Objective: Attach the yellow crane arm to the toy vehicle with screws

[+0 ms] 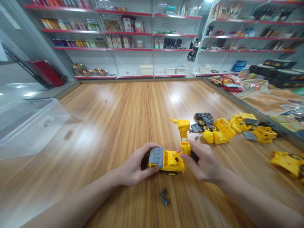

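Note:
A yellow toy truck [169, 160] with a grey cab roof sits on the wooden table in front of me. My left hand [136, 164] wraps round its cab end, thumb along the near side. In my right hand [201, 160] is a yellow toy crane arm [184, 133], upright at the truck's rear end, its hook pointing left. Whether the arm is joined to the truck I cannot tell, as my fingers cover its base. Small grey screw-like pieces [164, 197] lie on the table just in front of the truck.
Yellow and grey toy vehicle parts [223, 131] are heaped at the right, with another yellow piece [286, 163] nearer me. A clear plastic bin [30, 123] stands at the left. Packaged goods [261, 95] lie beyond the table's right rim. Stocked shelves [129, 33] line the back.

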`<state>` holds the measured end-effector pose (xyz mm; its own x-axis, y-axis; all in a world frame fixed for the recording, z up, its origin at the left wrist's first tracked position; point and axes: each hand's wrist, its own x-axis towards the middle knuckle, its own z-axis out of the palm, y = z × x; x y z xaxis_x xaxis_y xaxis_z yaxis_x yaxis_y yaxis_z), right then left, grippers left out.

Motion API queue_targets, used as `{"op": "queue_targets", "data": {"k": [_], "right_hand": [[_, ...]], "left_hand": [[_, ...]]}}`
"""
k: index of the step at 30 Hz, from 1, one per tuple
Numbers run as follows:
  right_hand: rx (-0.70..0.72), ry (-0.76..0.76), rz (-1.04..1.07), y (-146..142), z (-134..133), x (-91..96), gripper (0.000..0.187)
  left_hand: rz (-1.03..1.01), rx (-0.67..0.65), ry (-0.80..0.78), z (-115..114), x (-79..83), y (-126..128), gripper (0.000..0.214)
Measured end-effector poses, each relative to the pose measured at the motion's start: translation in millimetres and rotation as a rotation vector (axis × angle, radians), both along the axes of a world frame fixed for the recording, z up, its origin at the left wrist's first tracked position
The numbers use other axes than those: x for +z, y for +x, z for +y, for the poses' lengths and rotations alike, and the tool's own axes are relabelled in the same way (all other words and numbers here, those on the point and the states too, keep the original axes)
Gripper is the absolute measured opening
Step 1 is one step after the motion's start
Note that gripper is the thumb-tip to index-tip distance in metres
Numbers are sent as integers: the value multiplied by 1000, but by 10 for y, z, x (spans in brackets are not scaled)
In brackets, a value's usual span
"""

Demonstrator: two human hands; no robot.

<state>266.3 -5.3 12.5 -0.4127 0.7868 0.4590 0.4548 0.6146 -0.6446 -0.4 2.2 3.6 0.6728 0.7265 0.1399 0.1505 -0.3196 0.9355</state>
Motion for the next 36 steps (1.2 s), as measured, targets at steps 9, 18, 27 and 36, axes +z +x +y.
{"op": "queue_targets", "data": {"k": [9,18,27,36], "right_hand": [[18,-62,27,13,71,-46,8],[9,-101,38,49,113,-43,23],[-140,-8,58,-15,43,-87,20],[-43,-49,16,-123,30,-122,23]], "left_hand": [[26,37,54,8,5,-8,52],[80,143,168,15,-122,-32,57],[77,112,283,35,-72,-3,68],[-64,-131,190,62,-25,-53,103]]}}
